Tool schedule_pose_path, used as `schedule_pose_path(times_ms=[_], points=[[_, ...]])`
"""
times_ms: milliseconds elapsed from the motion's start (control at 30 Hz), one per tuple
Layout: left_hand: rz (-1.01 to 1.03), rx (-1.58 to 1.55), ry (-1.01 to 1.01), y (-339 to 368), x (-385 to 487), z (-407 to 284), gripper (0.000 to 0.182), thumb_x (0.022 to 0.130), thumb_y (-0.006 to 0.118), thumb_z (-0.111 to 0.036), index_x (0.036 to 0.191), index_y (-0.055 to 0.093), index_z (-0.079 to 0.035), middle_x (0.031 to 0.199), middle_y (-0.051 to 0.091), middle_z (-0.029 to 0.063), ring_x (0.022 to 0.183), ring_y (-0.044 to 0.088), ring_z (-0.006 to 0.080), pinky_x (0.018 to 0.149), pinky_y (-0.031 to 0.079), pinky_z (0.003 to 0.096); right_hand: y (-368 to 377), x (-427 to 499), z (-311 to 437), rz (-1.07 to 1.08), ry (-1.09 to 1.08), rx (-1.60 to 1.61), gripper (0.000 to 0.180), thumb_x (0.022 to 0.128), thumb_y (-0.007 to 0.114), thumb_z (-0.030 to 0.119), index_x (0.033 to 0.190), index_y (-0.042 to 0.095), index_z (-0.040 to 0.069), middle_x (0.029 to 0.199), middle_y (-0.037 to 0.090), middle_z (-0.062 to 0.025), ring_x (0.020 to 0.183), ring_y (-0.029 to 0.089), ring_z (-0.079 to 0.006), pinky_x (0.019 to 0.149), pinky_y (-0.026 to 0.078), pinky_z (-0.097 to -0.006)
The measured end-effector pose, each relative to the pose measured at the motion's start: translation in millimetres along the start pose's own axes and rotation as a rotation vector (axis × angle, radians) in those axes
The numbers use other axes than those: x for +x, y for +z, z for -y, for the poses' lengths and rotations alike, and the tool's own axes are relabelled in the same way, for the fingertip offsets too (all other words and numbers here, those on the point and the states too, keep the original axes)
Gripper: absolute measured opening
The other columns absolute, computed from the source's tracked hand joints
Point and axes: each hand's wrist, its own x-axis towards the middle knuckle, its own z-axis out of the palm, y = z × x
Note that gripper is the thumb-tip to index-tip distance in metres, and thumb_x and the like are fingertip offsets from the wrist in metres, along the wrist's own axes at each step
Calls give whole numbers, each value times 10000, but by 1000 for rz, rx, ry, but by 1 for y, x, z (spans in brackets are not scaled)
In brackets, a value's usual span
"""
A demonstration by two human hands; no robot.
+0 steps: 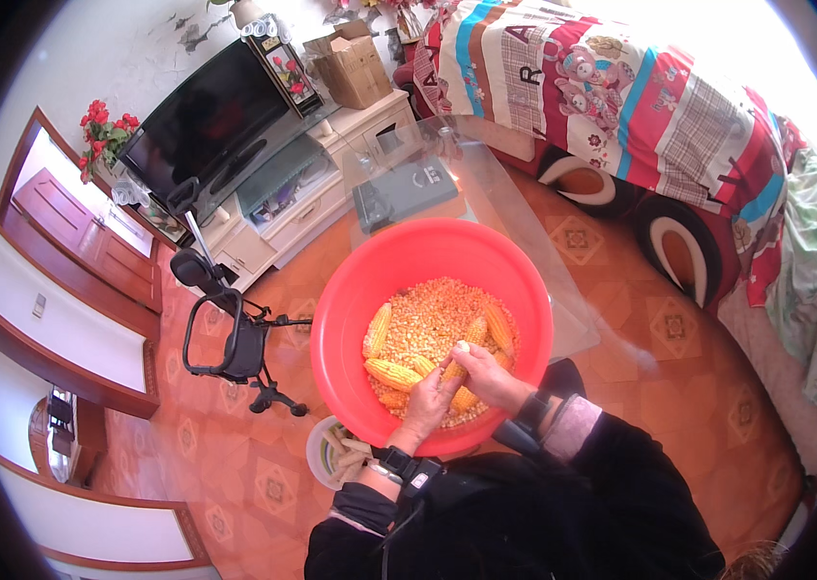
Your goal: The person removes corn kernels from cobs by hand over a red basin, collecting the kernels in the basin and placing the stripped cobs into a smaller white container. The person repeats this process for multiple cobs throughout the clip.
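A large red plastic basin (pixel 336 326) stands before me, its bottom covered with loose yellow corn kernels (pixel 430 308). Over its near part, my left hand (pixel 432 402) and my right hand (pixel 488 373) meet around one corn cob (pixel 455 371), which both of them grip. The cob's pale end shows at my right fingertips. Several whole ears lie on the kernels: one at the left wall (pixel 378 330), one beside my left hand (pixel 392 374), others at the right wall (pixel 499 328). Parts of the held cob are hidden by my fingers.
A small white bucket with bare cobs (pixel 321 453) stands on the tiled floor at the basin's lower left. Beyond the basin is a glass table (pixel 524 217) with a dark flat box (pixel 405 192). A black wheeled walker (pixel 234 348) stands left; a covered sofa (pixel 640 123) stands right.
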Motion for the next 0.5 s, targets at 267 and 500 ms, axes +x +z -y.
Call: schedule_pose_path(times_ms=[267, 500], points=[[93, -306, -60, -3, 2, 14, 455, 933, 457, -311, 1296, 420, -39, 606, 419, -66, 513, 410, 21, 473, 381, 181, 8, -7, 16, 22, 34, 49, 231, 929, 450, 245, 889, 540, 36, 836, 543, -34, 798, 504, -115, 729, 414, -269], [54, -571, -196, -4, 2, 8, 420, 937, 446, -287, 1283, 435, -48, 659, 500, -39, 517, 474, 28, 456, 400, 184, 8, -7, 19, 95, 130, 149, 219, 933, 438, 244, 896, 520, 44, 857, 547, -52, 809, 524, -142, 737, 431, -292]])
